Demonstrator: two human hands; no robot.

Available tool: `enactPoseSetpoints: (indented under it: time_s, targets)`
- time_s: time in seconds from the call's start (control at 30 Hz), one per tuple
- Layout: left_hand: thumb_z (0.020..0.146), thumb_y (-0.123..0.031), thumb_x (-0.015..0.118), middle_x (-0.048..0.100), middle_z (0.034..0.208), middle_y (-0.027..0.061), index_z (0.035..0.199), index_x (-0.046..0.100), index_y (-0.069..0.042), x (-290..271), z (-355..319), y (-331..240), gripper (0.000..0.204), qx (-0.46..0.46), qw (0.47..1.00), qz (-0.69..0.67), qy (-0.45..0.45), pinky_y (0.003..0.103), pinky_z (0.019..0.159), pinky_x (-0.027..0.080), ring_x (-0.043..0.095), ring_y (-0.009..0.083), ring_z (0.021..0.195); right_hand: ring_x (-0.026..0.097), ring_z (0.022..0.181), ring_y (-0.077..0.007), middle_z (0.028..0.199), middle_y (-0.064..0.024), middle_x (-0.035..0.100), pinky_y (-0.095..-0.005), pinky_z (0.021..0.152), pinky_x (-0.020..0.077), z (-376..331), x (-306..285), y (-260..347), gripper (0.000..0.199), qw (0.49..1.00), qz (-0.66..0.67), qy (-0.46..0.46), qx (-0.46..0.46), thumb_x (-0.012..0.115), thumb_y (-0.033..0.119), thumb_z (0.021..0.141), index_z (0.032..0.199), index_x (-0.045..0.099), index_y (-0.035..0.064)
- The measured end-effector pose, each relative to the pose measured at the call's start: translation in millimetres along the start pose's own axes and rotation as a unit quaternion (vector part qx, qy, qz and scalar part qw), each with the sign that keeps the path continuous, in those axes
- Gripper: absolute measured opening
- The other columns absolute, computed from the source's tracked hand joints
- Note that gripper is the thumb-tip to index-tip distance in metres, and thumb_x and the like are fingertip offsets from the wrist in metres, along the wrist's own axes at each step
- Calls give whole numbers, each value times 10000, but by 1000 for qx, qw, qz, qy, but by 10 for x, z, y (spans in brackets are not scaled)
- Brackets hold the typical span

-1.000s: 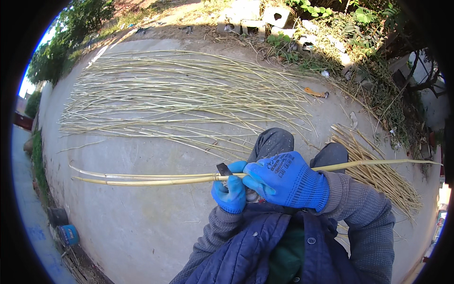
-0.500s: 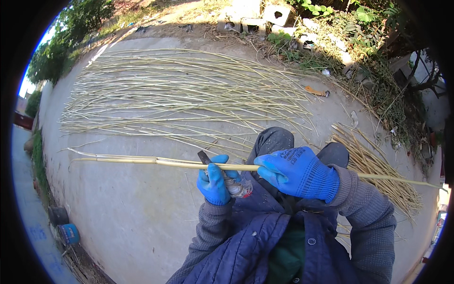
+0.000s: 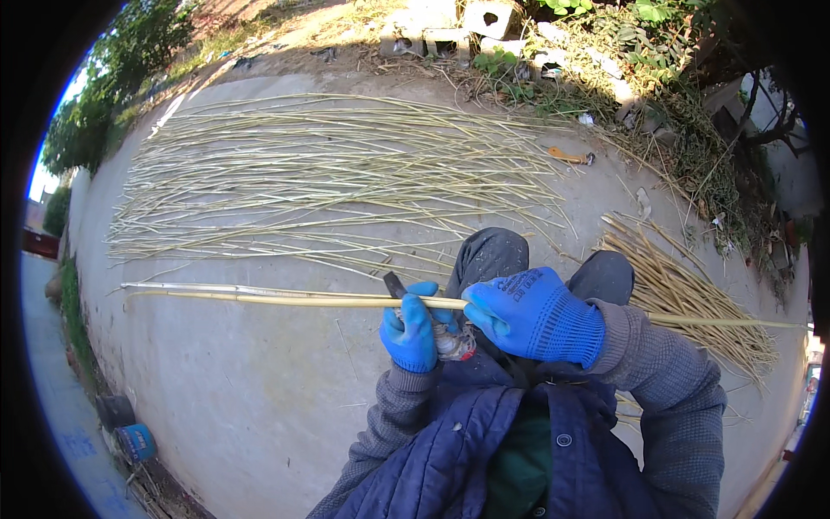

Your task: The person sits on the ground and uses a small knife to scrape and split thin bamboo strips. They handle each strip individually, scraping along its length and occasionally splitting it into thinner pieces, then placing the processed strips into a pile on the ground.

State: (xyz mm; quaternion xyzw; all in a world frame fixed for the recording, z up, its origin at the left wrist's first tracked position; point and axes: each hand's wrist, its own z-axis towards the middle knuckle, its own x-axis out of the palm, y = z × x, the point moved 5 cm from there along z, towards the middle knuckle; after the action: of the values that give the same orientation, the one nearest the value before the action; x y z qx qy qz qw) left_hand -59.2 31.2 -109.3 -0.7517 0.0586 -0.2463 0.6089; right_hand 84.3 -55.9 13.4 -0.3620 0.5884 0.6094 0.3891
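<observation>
My left hand, in a blue glove, is closed around the cloth-wrapped handle of a knife. The dark blade sticks up past the thumb, against a long pale cane. To the left of the blade the cane shows split into two strips, whose ends lie a little apart. My right hand, also blue-gloved, grips the cane just right of the knife. Beyond that hand the unsplit, greenish length runs out over my forearm to the right. Fingers hide where blade and cane meet.
Many thin split strips lie spread on the concrete ahead. A bundle of uncut canes rests at my right. An orange-handled tool lies near the strips' right end. Blocks and weeds edge the ground; a blue bucket stands far left.
My left hand and the knife have moved right along the cane, closer to my right hand. The split strips now reach farther along it. My right hand keeps its grip.
</observation>
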Motion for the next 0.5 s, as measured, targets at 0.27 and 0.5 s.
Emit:
enactPoseSetpoints:
  time_s: [0.27,0.5]
  targets:
    - [1057,-351,436,605,624,87,1093,608,31,-117,177,-218,420,-14,994,-91,-66,280,461,482,585,174,510,665,652,-298,752,-121,652,-403,575,529,-145,-236,-116,178,999,26,19,30,639,245,921,948,651,70]
    - [1048,-272,463,661,702,130,1117,606,67,50,118,-16,374,-35,994,-61,88,314,563,545,638,200,583,663,597,-278,755,-110,671,-375,556,543,-152,-171,-65,208,998,24,-58,-31,704,201,880,1004,681,36]
